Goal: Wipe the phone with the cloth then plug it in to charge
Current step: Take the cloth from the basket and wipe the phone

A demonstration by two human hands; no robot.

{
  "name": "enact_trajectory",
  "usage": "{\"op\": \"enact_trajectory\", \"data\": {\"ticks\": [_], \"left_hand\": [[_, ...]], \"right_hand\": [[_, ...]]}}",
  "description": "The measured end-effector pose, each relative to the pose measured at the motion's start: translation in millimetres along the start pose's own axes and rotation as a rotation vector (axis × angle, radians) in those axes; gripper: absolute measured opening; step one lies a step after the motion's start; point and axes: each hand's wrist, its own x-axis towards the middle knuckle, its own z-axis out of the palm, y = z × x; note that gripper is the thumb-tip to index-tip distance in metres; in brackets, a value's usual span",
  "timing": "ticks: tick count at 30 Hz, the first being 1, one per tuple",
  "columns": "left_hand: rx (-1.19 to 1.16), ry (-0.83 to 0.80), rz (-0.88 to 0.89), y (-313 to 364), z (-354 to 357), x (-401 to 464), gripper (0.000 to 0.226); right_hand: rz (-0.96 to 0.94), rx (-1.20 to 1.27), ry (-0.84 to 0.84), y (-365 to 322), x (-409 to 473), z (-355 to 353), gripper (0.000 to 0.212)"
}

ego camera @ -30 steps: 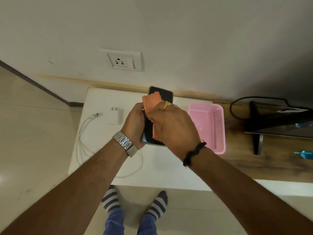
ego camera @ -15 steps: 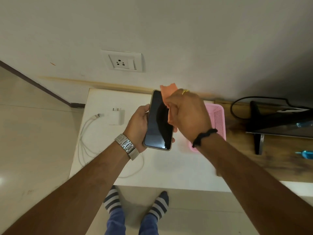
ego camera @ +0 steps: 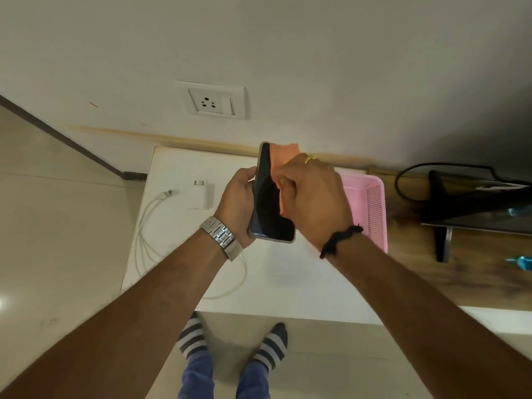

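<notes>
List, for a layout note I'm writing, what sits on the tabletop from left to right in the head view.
white cable → white charger adapter → left hand → phone → orange cloth → right hand → pink basket → black stand

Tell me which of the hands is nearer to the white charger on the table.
Left. The left hand holds the phone just right of the charger; the right hand is beyond the phone.
</notes>
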Motion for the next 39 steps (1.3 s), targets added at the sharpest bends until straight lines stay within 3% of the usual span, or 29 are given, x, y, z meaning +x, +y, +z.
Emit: {"op": "enact_trajectory", "data": {"ticks": [4,10,14,16,18,23,27,32,37,39], "left_hand": [[-0.042,0.006,0.021,4.7,4.9,-2.4,0.048],[0.033,-0.055,0.006,-2.1,0.9,-4.4,0.045],[0.022,-0.035,0.018,1.9,-3.5,-5.9,0.047],[0.039,-0.034,0.01,0.7,-4.1,-7.1,0.046],[0.024,-0.036,0.007,-1.9,-1.1,-7.7,0.045],[-0.115,-0.086,0.039,-1.9,4.2,-4.9,0.053],[-0.134,-0.06,0.044,-9.0,1.4,-9.3,0.048],[-0.012,0.013,0.038,-14.3,4.4,-9.8,0.047],[-0.144,-0.007,0.076,-2.9,1.8,-12.6,0.048],[-0.089,0.013,0.071,-8.9,-0.2,-12.2,0.052]], "right_hand": [[-0.143,0.108,-0.15,-22.6,-38.6,3.2,0.021],[0.005,0.06,0.038,3.7,9.7,-2.5,0.025],[-0.106,0.131,0.046,0.6,-9.2,11.1,0.024],[-0.159,0.049,0.075,6.4,-13.2,13.0,0.039],[-0.211,-0.031,-0.012,11.2,-12.5,14.8,0.058],[-0.263,0.045,-0.165,-4.5,-48.5,41.9,0.073],[-0.347,-0.047,-0.178,7.9,-48.6,49.8,0.071],[-0.192,-0.019,-0.17,19.5,-7.1,36.0,0.068],[-0.407,0.004,-0.201,5.6,-52.4,46.1,0.072],[-0.399,-0.042,-0.197,15.5,-33.7,39.3,0.07]]}}
